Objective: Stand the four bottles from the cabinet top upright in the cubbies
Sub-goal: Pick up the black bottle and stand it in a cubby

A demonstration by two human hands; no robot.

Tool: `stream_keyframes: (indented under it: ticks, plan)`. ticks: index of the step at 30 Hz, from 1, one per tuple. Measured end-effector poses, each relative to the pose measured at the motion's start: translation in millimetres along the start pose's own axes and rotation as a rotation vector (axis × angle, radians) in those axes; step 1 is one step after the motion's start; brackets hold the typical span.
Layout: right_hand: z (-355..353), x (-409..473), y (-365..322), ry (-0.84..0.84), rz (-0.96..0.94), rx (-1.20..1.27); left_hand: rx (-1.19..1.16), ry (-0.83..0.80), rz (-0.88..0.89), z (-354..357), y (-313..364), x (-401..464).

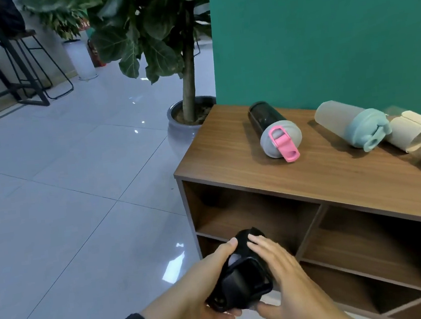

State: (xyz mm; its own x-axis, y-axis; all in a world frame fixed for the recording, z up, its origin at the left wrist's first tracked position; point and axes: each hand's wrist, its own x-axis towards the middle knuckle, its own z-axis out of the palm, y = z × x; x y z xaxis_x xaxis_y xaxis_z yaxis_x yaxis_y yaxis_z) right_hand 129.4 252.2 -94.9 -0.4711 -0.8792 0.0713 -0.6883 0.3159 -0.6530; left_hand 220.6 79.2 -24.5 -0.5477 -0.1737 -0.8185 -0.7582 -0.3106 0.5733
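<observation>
A black bottle [242, 278] is held in both hands in front of the cabinet's left cubbies, its lid end toward me. My left hand [199, 287] grips it from the left and below; my right hand [281, 279] cups its right side. Three bottles lie on their sides on the wooden cabinet top [230, 157]: a dark bottle with a grey lid and pink strap [273, 129], a frosted bottle with a teal lid [351, 123], and a clear bottle with a cream sleeve [417, 135] touching it at the right. The top-left cubby [251, 212] holds nothing.
A green wall backs the cabinet. A potted tree in a grey pot [182, 126] stands just left of the cabinet's far corner. Pale tiled floor spreads to the left; a black stool [30, 64] and a white planter [80, 58] stand far back.
</observation>
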Motion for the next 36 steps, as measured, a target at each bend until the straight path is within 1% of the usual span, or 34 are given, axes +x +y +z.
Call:
stream_keyframes:
  ticks: [1, 3, 5, 6, 8, 11, 13, 16, 18, 20, 22, 25, 28, 31, 36]
  plan:
    - [-2.3, 8.2, 7.8, -0.034, 0.031, -0.058, 0.06, -0.024, 0.007, -6.1, 2.2, 6.0]
    - [0.5, 23.8, 22.2, -0.025, 0.021, -0.087, 0.174, -0.051, -0.005, -15.1, 10.7, 21.3]
    - [13.2, 37.2, 34.3, 0.026, 0.072, 0.028, 0.215, -0.049, 0.035, -21.5, 17.4, 35.5]
    - [19.3, 44.7, 39.5, 0.067, 0.14, 0.088, 0.174, -0.045, 0.07, -25.3, 19.8, 43.1]
    - [33.6, 61.7, 52.2, 0.19, 0.253, 0.1, 0.038, 0.024, 0.135, -30.8, 20.0, 57.2]
    - [58.5, 88.7, 71.2, 0.275, 0.354, 0.073, -0.145, 0.155, 0.219, -25.1, 15.0, 83.6]
    - [71.6, 109.4, 78.1, 0.3, 0.419, 0.136, -0.229, 0.195, 0.248, -15.1, 12.4, 106.1]
    - [88.3, 141.6, 86.8, 0.354, 0.575, 0.256, -0.257, 0.246, 0.317, -5.5, 16.1, 138.8]
    - [97.4, 155.7, 93.1, 0.366, 0.624, 0.272, -0.29, 0.274, 0.312, -6.7, 22.6, 155.4]
    - [103.0, 162.1, 100.0, 0.364, 0.625, 0.311, -0.285, 0.269, 0.286, -11.5, 29.2, 171.5]
    - [107.4, 165.1, 109.2, 0.396, 0.621, 0.361, -0.267, 0.239, 0.267, -16.0, 38.3, 184.2]
    - [113.4, 170.1, 120.8, 0.44, 0.619, 0.32, -0.288, 0.209, 0.234, -21.4, 53.6, 198.9]
    - [119.9, 177.2, 125.1, 0.431, 0.624, 0.222, -0.283, 0.193, 0.264, -26.3, 66.4, 210.8]
    - [124.3, 186.9, 125.4, 0.435, 0.642, 0.157, -0.235, 0.244, 0.32, -28.4, 72.5, 218.3]
    - [122.7, 194.6, 128.2, 0.383, 0.677, 0.163, -0.203, 0.276, 0.346, -30.3, 73.9, 226.3]
